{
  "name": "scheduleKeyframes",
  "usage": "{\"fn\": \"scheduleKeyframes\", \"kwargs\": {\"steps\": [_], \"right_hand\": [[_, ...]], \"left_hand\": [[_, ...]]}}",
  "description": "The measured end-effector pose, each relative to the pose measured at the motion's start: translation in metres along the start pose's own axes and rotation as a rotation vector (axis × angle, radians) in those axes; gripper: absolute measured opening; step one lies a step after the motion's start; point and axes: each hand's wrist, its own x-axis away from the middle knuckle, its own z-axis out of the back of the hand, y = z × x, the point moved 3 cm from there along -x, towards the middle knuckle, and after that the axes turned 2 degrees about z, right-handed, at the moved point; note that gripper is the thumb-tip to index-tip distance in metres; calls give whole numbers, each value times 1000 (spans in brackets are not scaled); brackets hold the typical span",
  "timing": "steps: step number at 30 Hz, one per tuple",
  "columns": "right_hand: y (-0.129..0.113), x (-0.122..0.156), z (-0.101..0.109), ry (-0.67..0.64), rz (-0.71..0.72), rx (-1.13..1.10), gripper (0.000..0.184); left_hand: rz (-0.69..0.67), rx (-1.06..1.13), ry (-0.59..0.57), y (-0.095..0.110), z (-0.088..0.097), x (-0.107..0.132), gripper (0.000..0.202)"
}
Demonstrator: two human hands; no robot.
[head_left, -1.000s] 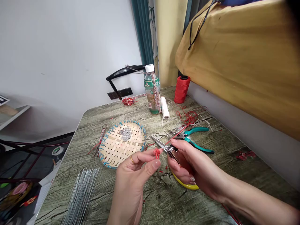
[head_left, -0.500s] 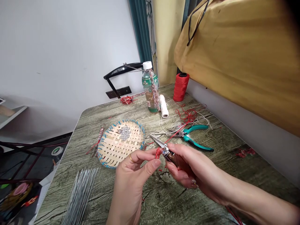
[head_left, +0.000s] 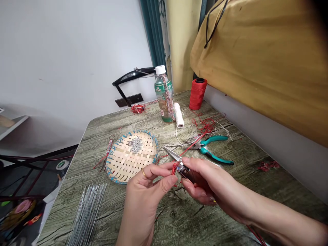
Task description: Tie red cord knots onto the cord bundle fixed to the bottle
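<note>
My left hand (head_left: 148, 186) pinches a small red knotted cord piece (head_left: 174, 168) between thumb and fingertips, just above the wooden table (head_left: 179, 218); a gold ring is on one finger. My right hand (head_left: 202, 179) is closed around a small pair of scissors (head_left: 176, 160), whose silver blades point up and left, right against the red piece. A red thread runs from the knot toward the pliers (head_left: 211, 147). Both hands nearly touch at the knot.
A woven bamboo tray (head_left: 120, 164) with small metal rings (head_left: 136, 145) lies left of the hands. Metal wires (head_left: 87, 215) lie at the front left. Behind stand a bottle (head_left: 162, 95), white twine spool (head_left: 178, 115), red thread spool (head_left: 196, 94) and loose red thread (head_left: 205, 125).
My hands came closer together, and the scissors now sit against the red piece. The yellow object under my right hand is no longer visible. The view shifted slightly.
</note>
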Motion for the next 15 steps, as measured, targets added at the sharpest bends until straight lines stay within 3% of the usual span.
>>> {"fn": "scheduleKeyframes", "kwargs": {"steps": [11, 15], "right_hand": [[-3, 1, 2, 37, -17, 180, 53], [-13, 3, 11, 103, 111, 314, 59]], "left_hand": [[6, -27, 24, 1, 1, 0, 9], [2, -36, 30, 7, 2, 0, 15]]}}
